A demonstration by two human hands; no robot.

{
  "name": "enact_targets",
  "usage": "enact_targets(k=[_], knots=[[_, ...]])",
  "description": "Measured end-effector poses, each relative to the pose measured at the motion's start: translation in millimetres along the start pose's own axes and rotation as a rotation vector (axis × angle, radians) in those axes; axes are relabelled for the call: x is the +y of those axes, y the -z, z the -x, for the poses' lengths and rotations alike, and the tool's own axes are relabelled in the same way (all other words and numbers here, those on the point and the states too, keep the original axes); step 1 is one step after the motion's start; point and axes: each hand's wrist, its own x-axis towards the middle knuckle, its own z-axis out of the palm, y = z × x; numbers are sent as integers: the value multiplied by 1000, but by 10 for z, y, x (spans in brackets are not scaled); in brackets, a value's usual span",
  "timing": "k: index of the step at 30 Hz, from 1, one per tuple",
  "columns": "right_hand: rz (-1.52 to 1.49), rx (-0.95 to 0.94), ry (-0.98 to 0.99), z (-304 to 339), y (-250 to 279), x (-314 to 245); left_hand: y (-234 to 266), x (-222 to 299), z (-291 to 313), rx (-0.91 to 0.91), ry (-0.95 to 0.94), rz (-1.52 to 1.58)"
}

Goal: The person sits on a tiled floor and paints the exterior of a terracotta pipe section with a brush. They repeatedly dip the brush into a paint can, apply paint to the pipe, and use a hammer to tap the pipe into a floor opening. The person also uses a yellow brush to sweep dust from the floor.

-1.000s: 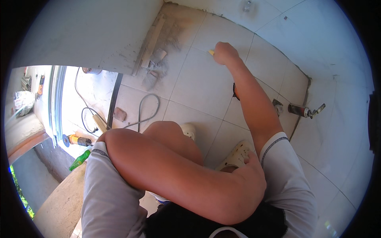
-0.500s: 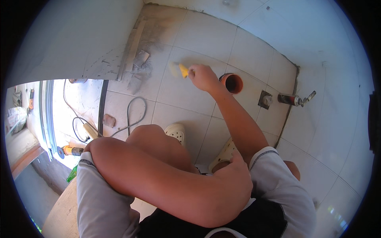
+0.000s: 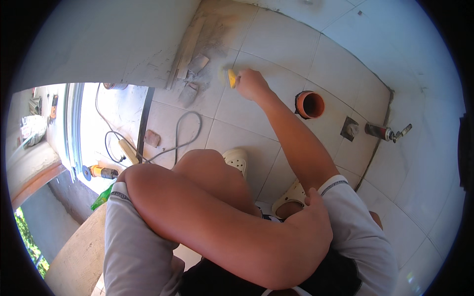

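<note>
My right hand reaches forward low over the tiled floor and is closed on a small brush. Its yellow part shows beside my fingers; the pale bristles are blurred. They point left, toward a dusty patch with broken tile pieces. Right of the hand, an orange pipe stub rises from the floor. My left forearm lies across my bent leg, and my left hand rests against my right upper arm. One digit points up, while its other fingers are hidden.
A torch canister lies by the right wall, near a dark square floor opening. To the left are a grey cable, a tile scrap, a pale power strip, an angle grinder and a green bottle.
The whole view has shifted, so the floor things appear farther right. Against the floor, my right hand and the brush have moved left, away from the pipe. My left hand stays at the arm.
</note>
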Motion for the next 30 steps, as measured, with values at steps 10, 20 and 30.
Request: enact_targets(k=[10, 20, 30], knots=[[9, 47, -59, 356, -398, 4, -26, 6, 5, 181, 118, -22], [-80, 170, -53, 635, -452, 201, -326, 288, 122, 1549, 1274, 222], [-237, 52, 155, 884, -125, 326, -416, 324, -10, 1723, 1734, 414]])
